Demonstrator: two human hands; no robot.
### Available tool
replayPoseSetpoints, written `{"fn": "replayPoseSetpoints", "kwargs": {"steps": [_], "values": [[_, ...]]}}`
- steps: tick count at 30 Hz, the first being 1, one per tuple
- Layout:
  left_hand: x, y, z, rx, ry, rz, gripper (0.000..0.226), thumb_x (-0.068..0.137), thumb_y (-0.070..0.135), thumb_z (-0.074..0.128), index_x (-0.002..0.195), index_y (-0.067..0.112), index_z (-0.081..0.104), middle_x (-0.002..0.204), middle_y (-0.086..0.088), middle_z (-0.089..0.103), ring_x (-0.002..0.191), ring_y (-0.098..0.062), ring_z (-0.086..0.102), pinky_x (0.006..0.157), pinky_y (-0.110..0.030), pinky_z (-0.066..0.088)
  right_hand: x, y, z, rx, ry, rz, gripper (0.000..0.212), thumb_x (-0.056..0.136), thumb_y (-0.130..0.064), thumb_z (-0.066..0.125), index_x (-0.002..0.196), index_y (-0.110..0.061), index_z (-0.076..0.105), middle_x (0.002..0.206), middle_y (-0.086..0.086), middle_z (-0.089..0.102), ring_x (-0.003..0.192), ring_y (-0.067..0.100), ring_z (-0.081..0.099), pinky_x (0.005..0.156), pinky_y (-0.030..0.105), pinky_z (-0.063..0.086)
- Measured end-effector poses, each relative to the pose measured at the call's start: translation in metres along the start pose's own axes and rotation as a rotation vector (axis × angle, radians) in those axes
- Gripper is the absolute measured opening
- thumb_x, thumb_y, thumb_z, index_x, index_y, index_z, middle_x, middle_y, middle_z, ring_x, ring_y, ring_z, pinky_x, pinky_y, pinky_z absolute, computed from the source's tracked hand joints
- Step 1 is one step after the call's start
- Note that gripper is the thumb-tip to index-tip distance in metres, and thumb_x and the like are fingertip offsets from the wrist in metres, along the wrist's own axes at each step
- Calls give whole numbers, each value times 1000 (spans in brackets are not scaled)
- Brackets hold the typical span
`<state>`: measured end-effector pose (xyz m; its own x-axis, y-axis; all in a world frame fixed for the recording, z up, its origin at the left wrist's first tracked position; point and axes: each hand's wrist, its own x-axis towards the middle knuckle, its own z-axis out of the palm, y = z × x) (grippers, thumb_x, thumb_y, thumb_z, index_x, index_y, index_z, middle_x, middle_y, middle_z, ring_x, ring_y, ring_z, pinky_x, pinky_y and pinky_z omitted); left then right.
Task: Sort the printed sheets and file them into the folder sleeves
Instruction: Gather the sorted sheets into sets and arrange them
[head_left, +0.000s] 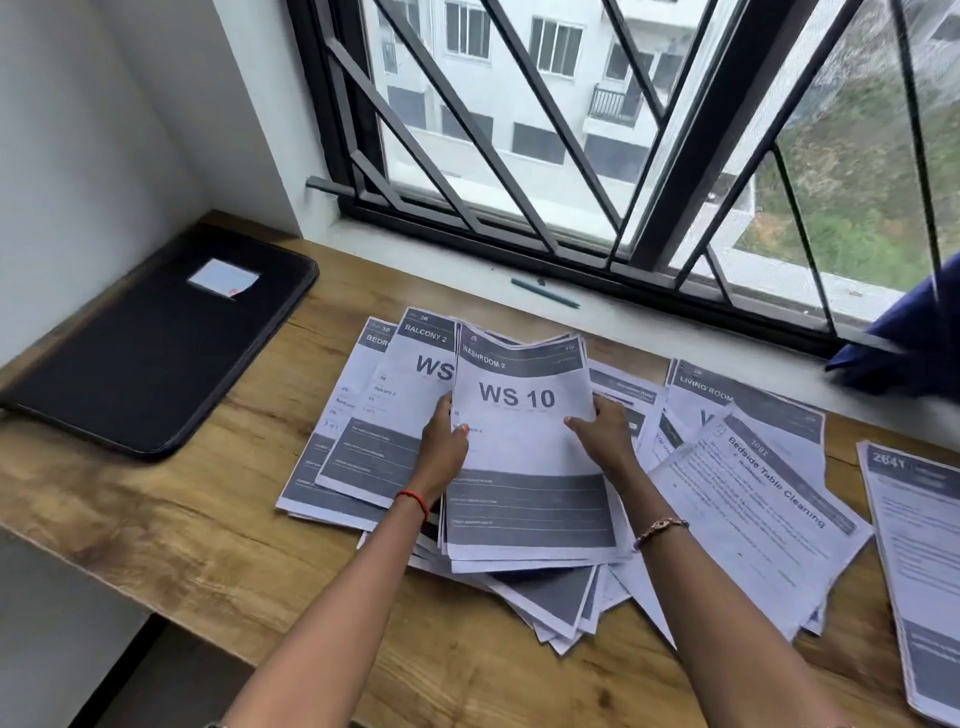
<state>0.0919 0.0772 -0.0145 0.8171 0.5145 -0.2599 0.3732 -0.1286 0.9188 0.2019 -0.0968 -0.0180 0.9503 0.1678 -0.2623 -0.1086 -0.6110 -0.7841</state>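
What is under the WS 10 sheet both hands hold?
Under the WS 10 sheet, more printed sheets fan out, grey bands showing. Their headings are covered; the count cannot be told.

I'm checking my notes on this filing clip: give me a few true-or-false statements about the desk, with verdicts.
1. The left hand and the right hand both hold the WS 10 stack. True.
2. The black folder lies open. False: it is closed.
3. A pen lies on the windowsill. True.
4. The Bedside Table Cleaning sheet lies left of the hands. False: it lies to their right.
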Motion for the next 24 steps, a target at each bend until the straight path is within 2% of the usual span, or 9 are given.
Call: {"fn": "replayPoseSetpoints", "kwargs": {"steps": [4, 7, 9, 11, 13, 17, 20, 22, 24], "values": [[-1, 1, -5, -138, -23, 2, 50, 94, -7, 35, 139, 14, 36, 130, -2, 49, 115, -15, 46, 96, -23, 37, -5, -1, -1, 62, -7, 0, 53, 78, -32, 72, 124, -9, 57, 124, 10, 60, 113, 29, 56, 97, 48, 46], [1, 5, -14, -241, -5, -23, 45, 94, -7, 38, 135, 10, 41, 124, -8, 55, 110, -20, 54, 90, -26, 45, -14, -13, -7, 190, -3, 32, 54, 79, -35, 72, 124, -10, 54, 122, 6, 60, 109, 25, 58, 94, 42, 49], [0, 9, -21, -269, -9, -20, 42, 94, -7, 40, 132, 8, 44, 120, -10, 58, 104, -20, 56, 84, -25, 47, -16, -18, -10, 281, 10, 52, 51, 79, -32, 74, 121, -8, 57, 117, 7, 63, 102, 23, 61, 81, 31, 53], [-1, 10, -27, -273, -16, -6, 40, 94, -6, 40, 131, 8, 45, 119, -10, 58, 103, -20, 56, 85, -27, 47, -17, -23, -13, 370, -45, 104, 44, 79, -18, 74, 117, -2, 60, 113, 12, 64, 90, 22, 62, 64, 19, 50], [3, 6, -32, -264, -19, 2, 40, 93, -7, 40, 131, 6, 46, 121, -11, 58, 105, -21, 56, 89, -29, 47, -18, -28, -12, 422, -94, 137, 37, 79, -3, 71, 114, 5, 60, 111, 19, 64, 75, 19, 62, 52, 14, 49], [14, -2, -42, -154, 10, -43, 34, 93, 0, 48, 126, 5, 51, 128, -15, 55, 114, -25, 52, 92, -32, 46, -20, -35, -4, 443, -67, 189, 35, 79, 8, 65, 114, 10, 58, 103, 19, 62, 65, 14, 57, 44, 10, 47], [28, -7, -54, 167, 150, -75, 42, 93, 13, 53, 134, 5, 45, 141, -15, 38, 133, -32, 25, 106, -35, 27, -18, -40, 5, 468, -21, 211, 34, 80, 10, 64, 113, 11, 58, 99, 15, 59, 65, 18, 56, 42, 11, 46], [37, -10, -66, 260, 163, -104, 49, 94, 18, 51, 139, 4, 37, 146, -18, 30, 135, -33, 17, 107, -37, 24, -12, -40, 15, 479, 18, 228, 34, 79, 10, 65, 112, 11, 58, 99, 14, 60, 75, 26, 59, 45, 12, 49], [47, -13, -77, 323, 113, -129, 54, 95, 22, 50, 142, 3, 30, 147, -19, 27, 136, -35, 18, 107, -40, 25, -4, -38, 27, 482, 63, 257, 35, 77, 8, 67, 111, 11, 60, 104, 15, 62, 86, 28, 60, 59, 22, 55]]}}
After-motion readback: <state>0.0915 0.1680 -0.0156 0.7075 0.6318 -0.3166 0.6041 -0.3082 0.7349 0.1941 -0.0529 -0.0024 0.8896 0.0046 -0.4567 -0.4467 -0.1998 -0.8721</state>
